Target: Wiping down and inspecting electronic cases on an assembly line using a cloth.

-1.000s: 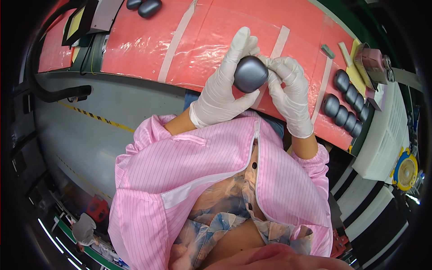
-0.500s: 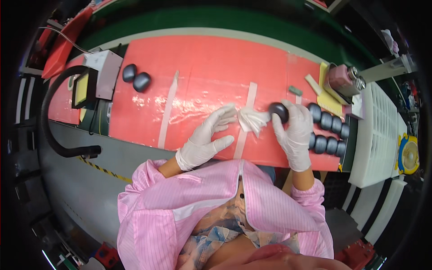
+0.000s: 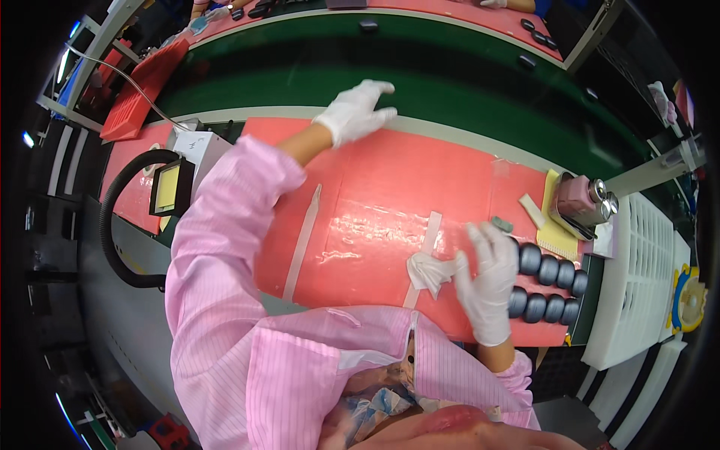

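Observation:
My left hand [image 3: 358,112], in a white glove, reaches over the bench's far edge to the green conveyor belt [image 3: 450,90]. Its fingers are stretched out, with nothing visible in them. My gloved right hand [image 3: 487,281] is slightly blurred beside two rows of dark, rounded, glossy pieces [image 3: 548,268]. Its fingers look extended and apart, and no piece shows in them. Part of the upper row's left end is hidden behind this hand. A crumpled white cloth [image 3: 429,271] lies on the red mat [image 3: 375,180], its right end close to my right thumb.
Dark pieces [image 3: 368,25] sit on the belt, and other people work beyond it. At right stand a metal container with bottles [image 3: 581,199], a yellow pad [image 3: 553,236], a green block [image 3: 502,223] and a white rack [image 3: 634,270]. A black hose [image 3: 112,217] curves at left.
My left hand has moved from beside the cloth out to the belt. The dark piece has left my right fingers; another shows at the upper row's left end. My view has tilted up.

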Action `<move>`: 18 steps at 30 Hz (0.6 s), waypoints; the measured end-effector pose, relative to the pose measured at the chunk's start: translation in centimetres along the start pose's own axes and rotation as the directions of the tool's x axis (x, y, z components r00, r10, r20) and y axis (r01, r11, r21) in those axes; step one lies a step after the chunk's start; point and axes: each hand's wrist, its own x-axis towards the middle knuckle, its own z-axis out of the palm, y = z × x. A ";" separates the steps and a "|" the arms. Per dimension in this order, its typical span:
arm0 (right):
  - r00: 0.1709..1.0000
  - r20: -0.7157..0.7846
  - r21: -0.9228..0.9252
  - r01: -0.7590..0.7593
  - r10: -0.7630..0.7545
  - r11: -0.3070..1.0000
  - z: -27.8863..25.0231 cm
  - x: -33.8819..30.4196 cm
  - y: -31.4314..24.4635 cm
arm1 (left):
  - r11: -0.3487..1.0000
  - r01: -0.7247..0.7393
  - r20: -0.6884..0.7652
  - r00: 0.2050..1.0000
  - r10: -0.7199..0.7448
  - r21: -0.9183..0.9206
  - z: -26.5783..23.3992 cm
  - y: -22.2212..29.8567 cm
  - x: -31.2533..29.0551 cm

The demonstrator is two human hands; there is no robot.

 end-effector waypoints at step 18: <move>0.996 0.054 0.505 -0.089 0.071 0.859 6.3 1.4 0.1 | 0.813 0.328 -0.343 0.924 -0.169 0.481 2.5 -16.0 25.3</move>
